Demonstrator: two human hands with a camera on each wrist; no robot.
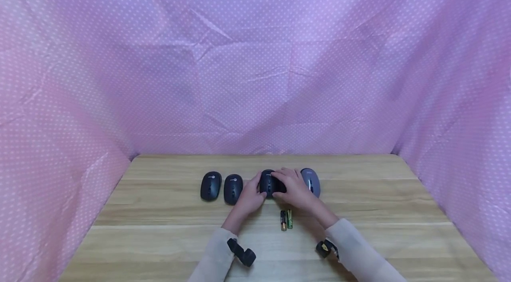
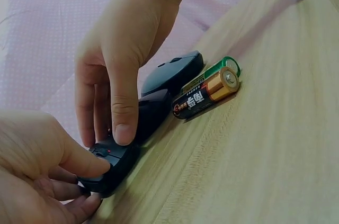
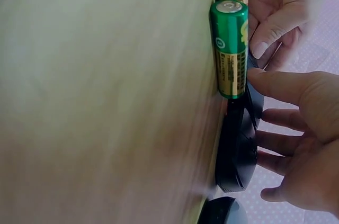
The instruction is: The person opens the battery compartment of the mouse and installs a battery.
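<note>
A black computer mouse (image 1: 266, 186) lies on the table between both hands, and a small red light shows on it in the left wrist view. My left hand (image 1: 251, 197) grips its left side, thumb (image 2: 95, 161) near the front end and fingers on the far side. From the right, my right hand (image 1: 295, 189) holds the same mouse with thumb and fingertips. Beneath the right hand another dark mouse (image 1: 281, 186) is partly hidden. A black-and-gold battery (image 2: 206, 92) and a green battery (image 3: 231, 49) lie side by side, nearer the body than the mice.
Two black mice (image 1: 210, 186) stand in the row to the left, the second one (image 1: 233, 189) close to the left hand. A grey mouse (image 1: 310, 182) sits just right of the right hand. Pink dotted cloth (image 1: 255, 73) hangs behind and beside the wooden table (image 1: 159, 220).
</note>
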